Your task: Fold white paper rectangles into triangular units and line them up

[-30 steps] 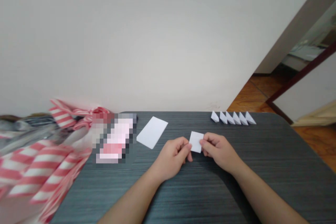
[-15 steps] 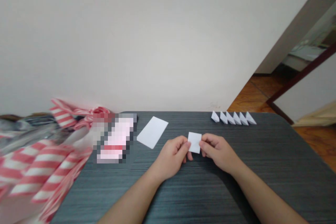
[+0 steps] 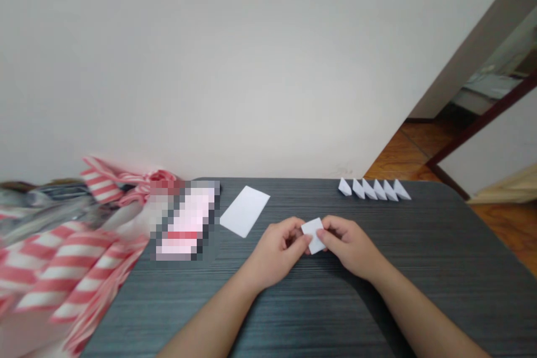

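A small white paper piece [image 3: 314,233] is pinched between both of my hands just above the dark grey table [image 3: 377,302]. My left hand [image 3: 274,251] grips its left side with curled fingers. Its right side is held by my right hand [image 3: 350,246], thumb and fingers closed on it. The paper looks bent or folded over between the fingers. A flat white paper rectangle [image 3: 245,211] lies on the table to the left of my hands. A row of several small folded white paper triangles [image 3: 375,189] stands at the far right edge of the table.
A red-and-white striped plastic bag [image 3: 62,257] lies at the table's left end. A blurred-out pink object [image 3: 184,221] sits beside it. A white wall rises behind the table. A wooden floor and doorway [image 3: 474,123] show at the right.
The small paper stood flat and upright between my fingertips earlier. Now it is lowered and bent, and my hands have closed nearer together around it.
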`<state>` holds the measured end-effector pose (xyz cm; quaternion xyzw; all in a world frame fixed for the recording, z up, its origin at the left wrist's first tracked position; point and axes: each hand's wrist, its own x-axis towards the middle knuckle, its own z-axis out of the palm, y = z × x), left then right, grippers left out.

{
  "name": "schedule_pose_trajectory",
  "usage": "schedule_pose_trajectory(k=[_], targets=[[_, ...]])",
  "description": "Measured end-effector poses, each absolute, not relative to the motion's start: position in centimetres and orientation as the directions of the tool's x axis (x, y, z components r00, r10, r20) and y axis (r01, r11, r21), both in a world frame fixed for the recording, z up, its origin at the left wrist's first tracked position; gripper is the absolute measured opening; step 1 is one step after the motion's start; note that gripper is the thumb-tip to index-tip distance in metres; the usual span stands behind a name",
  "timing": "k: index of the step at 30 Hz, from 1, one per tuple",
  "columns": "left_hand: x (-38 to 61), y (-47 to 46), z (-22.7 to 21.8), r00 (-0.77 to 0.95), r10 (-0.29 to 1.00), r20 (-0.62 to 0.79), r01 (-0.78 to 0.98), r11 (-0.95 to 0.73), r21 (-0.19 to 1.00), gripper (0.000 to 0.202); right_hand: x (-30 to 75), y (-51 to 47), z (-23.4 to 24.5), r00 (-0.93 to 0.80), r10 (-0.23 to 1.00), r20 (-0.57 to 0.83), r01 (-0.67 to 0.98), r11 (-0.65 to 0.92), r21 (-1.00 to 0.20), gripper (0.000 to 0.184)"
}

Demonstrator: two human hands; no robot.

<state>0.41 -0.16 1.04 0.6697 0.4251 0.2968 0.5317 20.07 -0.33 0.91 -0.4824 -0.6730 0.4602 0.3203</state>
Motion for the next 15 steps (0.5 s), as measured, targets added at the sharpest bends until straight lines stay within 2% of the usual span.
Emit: schedule_pose_trajectory(k=[4, 9, 15], targets=[[0.50, -0.13, 0.87, 0.459, 0.884, -0.091, 0.231, -0.020, 0.973, 0.024, 19.97, -0.52, 0.99, -0.336, 0.942, -0.018, 0.369, 0.113, -0.923, 0.023], [0.62, -0.05, 0.90, 0.430, 0.898, -0.093, 0.110, 0.051, 0.993, 0.021, 19.79, -0.70, 1.05, -0.348, 0.937, -0.013, 0.267, 0.086, -0.960, 0.011], [0.63, -0.11, 0.90, 0.464, 0.882, -0.084, 0.103, 0.040, 0.994, 0.020, 19.91, -0.66, 0.47, -0.326, 0.945, 0.005, 0.367, 0.132, -0.921, 0.013]])
